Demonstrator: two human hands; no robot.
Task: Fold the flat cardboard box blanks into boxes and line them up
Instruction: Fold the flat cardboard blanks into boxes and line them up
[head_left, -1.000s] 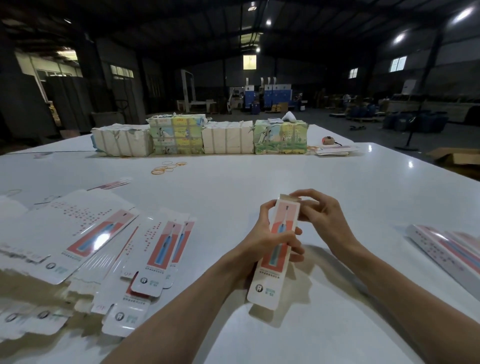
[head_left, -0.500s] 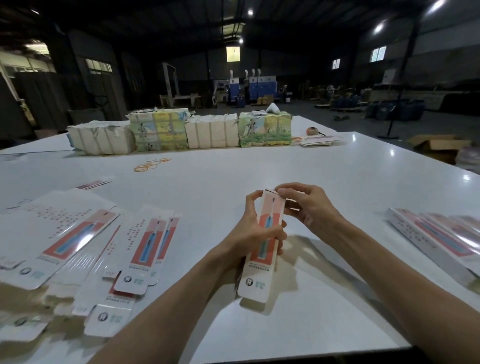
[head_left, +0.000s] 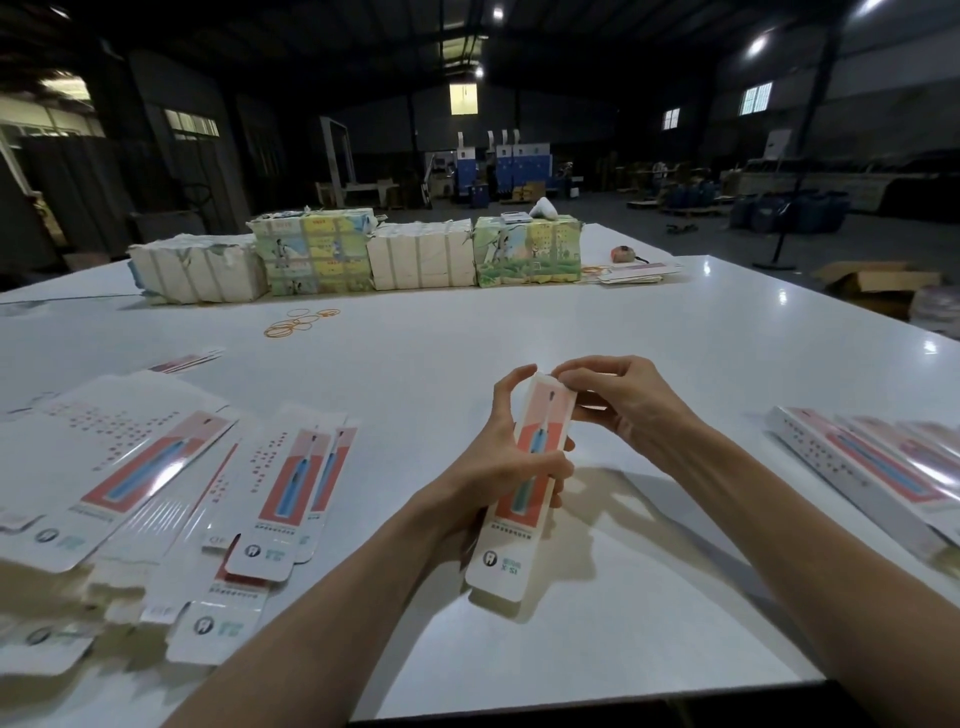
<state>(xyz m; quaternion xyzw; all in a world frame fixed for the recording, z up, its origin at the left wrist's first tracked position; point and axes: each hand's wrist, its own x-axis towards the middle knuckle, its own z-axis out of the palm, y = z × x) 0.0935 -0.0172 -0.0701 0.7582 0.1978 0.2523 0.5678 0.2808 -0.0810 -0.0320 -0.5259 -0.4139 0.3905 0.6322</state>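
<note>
Our left hand (head_left: 498, 462) grips a long, glossy cardboard box (head_left: 524, 488) above the white table (head_left: 675, 364); our right hand (head_left: 618, 405) pinches its hidden top flap. Flat blanks (head_left: 156, 467) lie blurred left.

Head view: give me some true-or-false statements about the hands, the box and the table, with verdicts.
1. The left hand grips the box round its middle. True.
2. The right hand lies flat on the table. False: its fingers pinch the box's top end.
3. Flat blanks lie left of the box. True.
4. The rubber bands lie among the finished boxes. False: they lie farther off, before the wrapped bundles.
</note>
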